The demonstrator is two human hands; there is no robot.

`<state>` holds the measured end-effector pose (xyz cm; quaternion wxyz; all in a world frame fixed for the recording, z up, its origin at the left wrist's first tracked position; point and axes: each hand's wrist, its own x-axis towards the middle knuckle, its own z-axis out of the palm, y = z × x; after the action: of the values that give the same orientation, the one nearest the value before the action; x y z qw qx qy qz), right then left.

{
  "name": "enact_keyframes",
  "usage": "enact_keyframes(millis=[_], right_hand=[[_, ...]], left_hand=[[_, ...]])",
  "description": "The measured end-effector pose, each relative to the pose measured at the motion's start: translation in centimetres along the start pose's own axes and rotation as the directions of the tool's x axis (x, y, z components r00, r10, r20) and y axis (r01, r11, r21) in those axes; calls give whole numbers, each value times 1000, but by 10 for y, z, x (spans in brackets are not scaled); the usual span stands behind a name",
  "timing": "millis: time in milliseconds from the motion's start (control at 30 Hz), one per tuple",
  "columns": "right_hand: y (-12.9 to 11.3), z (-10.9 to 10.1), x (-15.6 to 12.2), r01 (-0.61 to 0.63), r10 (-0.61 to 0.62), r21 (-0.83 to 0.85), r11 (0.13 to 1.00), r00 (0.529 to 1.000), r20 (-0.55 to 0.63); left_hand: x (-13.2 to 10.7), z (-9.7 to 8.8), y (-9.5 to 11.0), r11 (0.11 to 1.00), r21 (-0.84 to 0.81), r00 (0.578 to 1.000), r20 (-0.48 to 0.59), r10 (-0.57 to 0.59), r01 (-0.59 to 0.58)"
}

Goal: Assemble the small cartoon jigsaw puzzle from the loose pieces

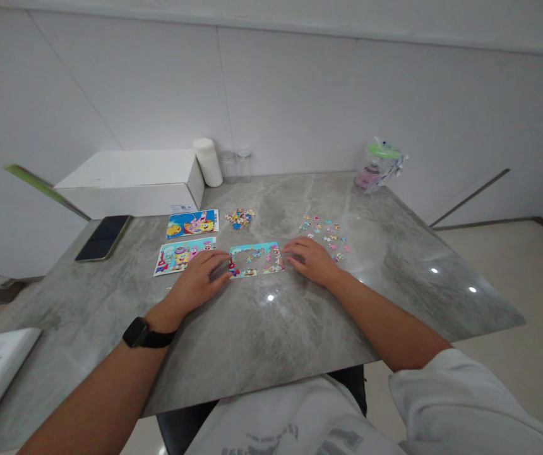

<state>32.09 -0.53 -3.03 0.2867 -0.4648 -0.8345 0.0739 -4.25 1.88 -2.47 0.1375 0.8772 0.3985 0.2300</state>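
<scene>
A partly joined jigsaw puzzle (255, 247) lies on the table between my hands, its border framing bare tabletop and a few loose pieces (256, 254). There is a gap in its bottom edge. My left hand (201, 278) rests at the puzzle's left edge, thumb and fingers apart. At the right edge is my right hand (315, 260), fingers slightly spread, with no piece visible in it. Partly behind my left hand lies a cartoon picture card (181, 254); a second, blue picture card (192, 224) is above it. Loose puzzle pieces (331, 238) are scattered beyond my right hand.
A heap of puzzle pieces (240, 218) sits behind the puzzle. Farther back stand a white box (129, 180), a white bottle (208, 163), two clear jars (244, 165) and a bagged green-lidded container (376, 167). A phone (104, 238) lies at left.
</scene>
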Motion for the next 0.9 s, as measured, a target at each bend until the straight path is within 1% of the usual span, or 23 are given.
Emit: enact_keyframes(millis=[33,100,133,167,267,333,433,500,700,900], right_hand=[[7,-4,0,-53,50,-31,998,996,-67],[23,-12,0,-154,135,-95,983,973,-188],[30,-14,-1,-189,160,-125,974,964,-214],[37,-15,-1,-211,176,-154,965,960,-216],[47,-12,0,-234,202,-247,941,968,-147],[47,-7,1,-234,213,-307,922,972,-101],[44,-1,3,-219,210,-362,906,976,-63],[42,0,4,-211,210,-369,905,977,-44],[38,-4,3,-230,261,-351,908,964,44],[37,-6,3,-203,241,-334,920,968,76]], left_hand=[[0,-1,1,1000,-3,1000,-20,-14,14],[-1,-3,2,998,-11,997,-57,-56,55],[-1,-4,3,997,-15,994,-69,-83,82],[0,-5,3,994,-18,991,-74,-108,107],[1,-6,2,987,-15,984,-78,-158,158],[2,-5,1,987,-14,984,-79,-161,160],[3,-6,0,987,-32,985,-71,-160,158],[4,-6,0,987,-39,985,-66,-159,157],[3,-6,-1,989,-60,989,-61,-137,133],[2,-5,1,989,-79,989,-61,-133,128]])
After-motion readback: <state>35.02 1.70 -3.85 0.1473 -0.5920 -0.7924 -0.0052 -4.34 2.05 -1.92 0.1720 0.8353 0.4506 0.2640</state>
